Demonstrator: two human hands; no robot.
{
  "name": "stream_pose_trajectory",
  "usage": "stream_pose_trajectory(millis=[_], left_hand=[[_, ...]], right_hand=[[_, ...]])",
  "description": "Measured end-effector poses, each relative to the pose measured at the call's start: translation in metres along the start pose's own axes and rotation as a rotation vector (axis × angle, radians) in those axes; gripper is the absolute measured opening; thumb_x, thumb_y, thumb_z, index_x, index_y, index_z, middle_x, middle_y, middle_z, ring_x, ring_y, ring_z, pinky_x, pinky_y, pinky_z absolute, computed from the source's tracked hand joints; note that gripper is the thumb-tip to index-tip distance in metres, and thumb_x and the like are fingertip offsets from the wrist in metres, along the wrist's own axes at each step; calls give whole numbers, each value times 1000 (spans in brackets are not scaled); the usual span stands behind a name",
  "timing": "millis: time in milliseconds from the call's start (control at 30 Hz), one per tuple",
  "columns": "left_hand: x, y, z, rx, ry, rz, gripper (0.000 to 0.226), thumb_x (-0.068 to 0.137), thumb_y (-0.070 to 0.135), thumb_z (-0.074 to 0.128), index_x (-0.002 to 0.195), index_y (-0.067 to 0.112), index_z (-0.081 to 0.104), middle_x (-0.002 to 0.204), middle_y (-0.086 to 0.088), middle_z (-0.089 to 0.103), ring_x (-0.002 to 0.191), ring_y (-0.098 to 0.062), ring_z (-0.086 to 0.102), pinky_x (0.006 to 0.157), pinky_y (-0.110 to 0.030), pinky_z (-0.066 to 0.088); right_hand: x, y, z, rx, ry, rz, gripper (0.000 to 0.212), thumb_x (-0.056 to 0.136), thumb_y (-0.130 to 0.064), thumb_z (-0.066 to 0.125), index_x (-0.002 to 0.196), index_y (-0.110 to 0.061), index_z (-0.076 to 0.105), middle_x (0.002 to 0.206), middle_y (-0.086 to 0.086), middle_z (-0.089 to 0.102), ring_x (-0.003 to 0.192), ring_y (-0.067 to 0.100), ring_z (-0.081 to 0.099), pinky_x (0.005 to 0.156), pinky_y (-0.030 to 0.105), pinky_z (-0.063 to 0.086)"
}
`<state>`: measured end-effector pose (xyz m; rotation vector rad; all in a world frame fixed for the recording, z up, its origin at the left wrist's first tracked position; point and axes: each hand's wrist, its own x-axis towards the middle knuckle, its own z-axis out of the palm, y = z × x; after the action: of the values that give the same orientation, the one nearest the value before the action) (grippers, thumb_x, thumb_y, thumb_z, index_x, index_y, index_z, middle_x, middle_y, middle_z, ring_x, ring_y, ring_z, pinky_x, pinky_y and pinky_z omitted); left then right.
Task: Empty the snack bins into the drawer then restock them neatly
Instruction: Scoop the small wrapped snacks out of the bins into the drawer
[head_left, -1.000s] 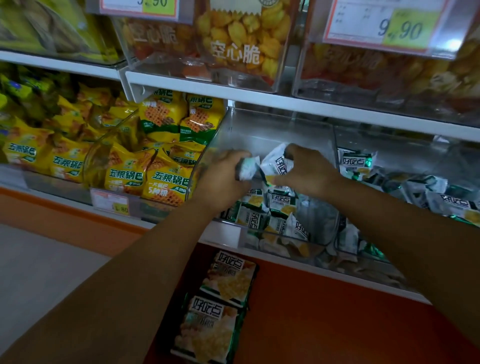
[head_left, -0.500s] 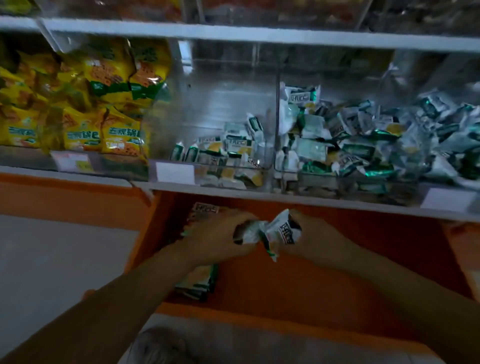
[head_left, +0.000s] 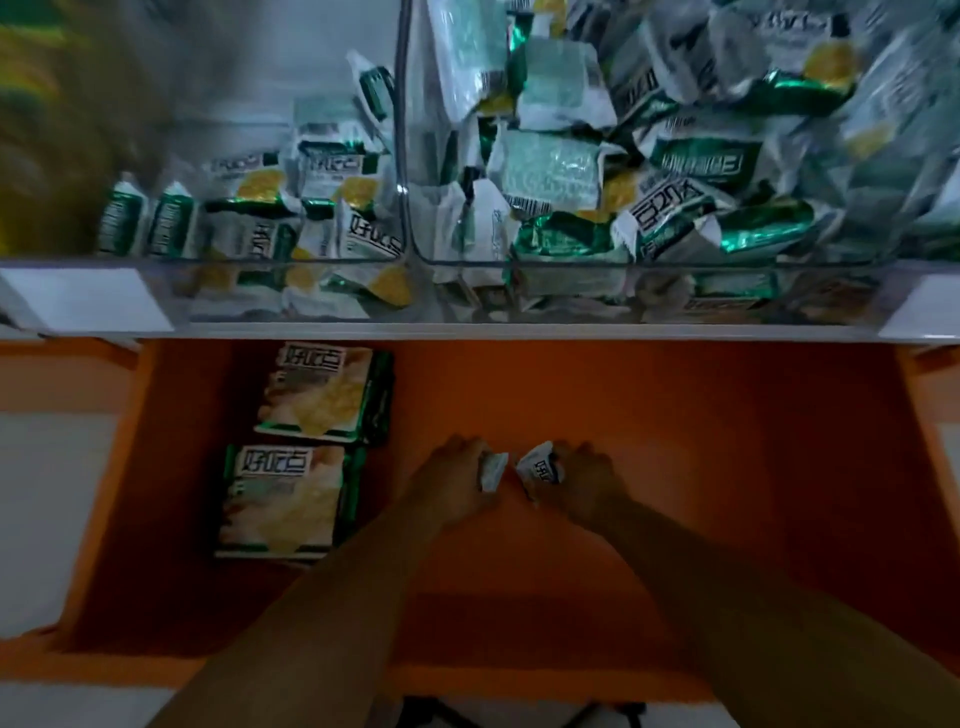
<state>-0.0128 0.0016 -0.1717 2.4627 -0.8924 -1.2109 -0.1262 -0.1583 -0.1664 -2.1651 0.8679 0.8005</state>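
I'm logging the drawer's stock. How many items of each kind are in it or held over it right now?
Large packs: 2, lying flat in the drawer
Small packets: 2 showing, one gripped by the left hand, one by the right hand
Total: 4

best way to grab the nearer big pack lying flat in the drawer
Take the nearer big pack by its right long edge, coming from above and the right. It lies flat on the drawer floor, its far end close to the other big pack, while its right side faces bare floor. The left hand and right hand each hold a small packet, so free one first.
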Motion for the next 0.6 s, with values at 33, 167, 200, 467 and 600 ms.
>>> stream_pose_trajectory(millis=[33,167,200,467,600], left_hand=[[2,-1,4,22,-13,-5,60,86,40,70,137,18,45,132,-8,46,117,-28,48,90,-33,41],[4,-3,12,26,-62,-28,77,83,39,73,148,22,35,144,-7,35,128,-30,39,103,-39,38],[5,-3,14,28,-83,-22,75,84,39,73,147,22,36,145,-8,35,128,-31,39,103,-40,39],[-26,9,5,-45,-39,-3,80,90,34,70,154,19,24,159,-5,22,140,-27,32,112,-40,34],[-64,8,-5,-119,130,12,63,96,36,60,150,22,32,156,-2,31,133,-22,42,104,-36,42]], right_hand=[[3,1,1,-57,-21,16,75,87,-64,52,147,-26,30,146,17,29,132,40,32,103,51,42],[8,14,5,-58,-11,57,63,91,-53,56,144,-29,33,144,16,20,131,40,25,103,48,39],[9,17,7,-34,-16,52,60,90,-51,59,141,-29,36,142,14,23,129,38,27,100,39,42],[-24,18,2,171,32,26,67,95,-36,59,151,-31,23,155,9,16,130,36,37,104,43,40],[-63,9,-3,239,138,-52,53,98,-25,54,146,-30,32,153,5,25,127,29,42,91,36,42]])
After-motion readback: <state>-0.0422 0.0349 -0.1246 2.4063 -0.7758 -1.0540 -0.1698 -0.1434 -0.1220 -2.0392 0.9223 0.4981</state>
